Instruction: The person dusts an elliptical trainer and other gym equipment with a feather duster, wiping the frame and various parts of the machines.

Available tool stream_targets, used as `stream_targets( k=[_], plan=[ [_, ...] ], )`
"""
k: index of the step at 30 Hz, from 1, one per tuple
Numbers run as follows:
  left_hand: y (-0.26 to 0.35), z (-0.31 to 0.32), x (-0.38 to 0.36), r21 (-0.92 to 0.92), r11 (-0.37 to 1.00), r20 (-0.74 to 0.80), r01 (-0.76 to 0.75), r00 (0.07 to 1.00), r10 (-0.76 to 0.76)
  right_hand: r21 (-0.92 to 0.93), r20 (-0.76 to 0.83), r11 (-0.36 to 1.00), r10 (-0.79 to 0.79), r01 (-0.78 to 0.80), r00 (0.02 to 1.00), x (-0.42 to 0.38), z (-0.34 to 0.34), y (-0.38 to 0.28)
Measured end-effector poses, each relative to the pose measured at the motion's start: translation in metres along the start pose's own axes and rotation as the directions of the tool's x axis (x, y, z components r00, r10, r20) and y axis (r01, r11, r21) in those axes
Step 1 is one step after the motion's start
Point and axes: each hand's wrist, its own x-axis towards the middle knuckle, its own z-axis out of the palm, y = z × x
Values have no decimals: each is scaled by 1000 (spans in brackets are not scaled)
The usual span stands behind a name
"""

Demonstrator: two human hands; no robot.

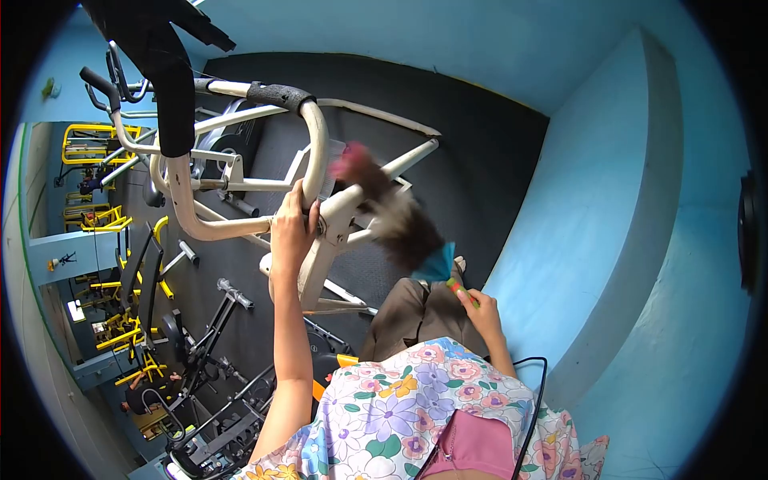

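Note:
My left hand (293, 224) grips the white tube frame (320, 144) of an exercise machine, just below its black foam grip (280, 96). My right hand (482, 310) holds the striped handle of a feather duster (392, 216). The duster's brown and pink feathers are blurred and lie against the white frame's crossbars, to the right of my left hand. A blue collar joins the feathers to the handle. My floral sleeve and brown trousers fill the bottom of the view.
The machine stands on dark rubber flooring (448, 144) beside a blue wall (616, 208). A black cloth (172, 80) hangs over the handlebars. Yellow gym racks (100, 216) and black weight machines (208, 352) crowd the left side. A black cable (536, 392) loops by my right arm.

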Motion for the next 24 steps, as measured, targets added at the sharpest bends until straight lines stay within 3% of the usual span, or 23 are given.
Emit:
stream_targets(
  k=[5,6,8,10,12,14,16,19,24],
  plan=[
    [4,-3,1,-6,998,56,69,996,-69,-17,-36,1000,-3,2,999,-12,1,-2],
    [6,-4,1,-27,993,84,112,990,-110,35,40,999,-29,28,999,-19,-4,-3],
    [4,-4,1,-22,995,77,100,992,-98,87,109,995,-56,47,992,-31,-7,0],
    [2,-1,0,-18,996,69,93,993,-91,100,127,994,33,-46,991,-39,-6,7],
    [-2,2,-1,33,999,6,11,1000,-11,96,91,991,85,-93,992,-38,6,24],
    [-3,2,-2,30,999,12,21,1000,-22,61,21,987,148,-149,989,-36,12,24],
    [-3,3,-2,43,999,-4,15,1000,-15,-29,-33,996,78,-79,996,-41,8,11],
    [-1,2,-2,54,998,-10,13,1000,-12,125,95,992,-9,-3,995,-57,6,21],
    [-3,2,-3,68,997,-9,20,1000,-19,47,56,992,116,-119,992,-63,11,30]
  ],
)
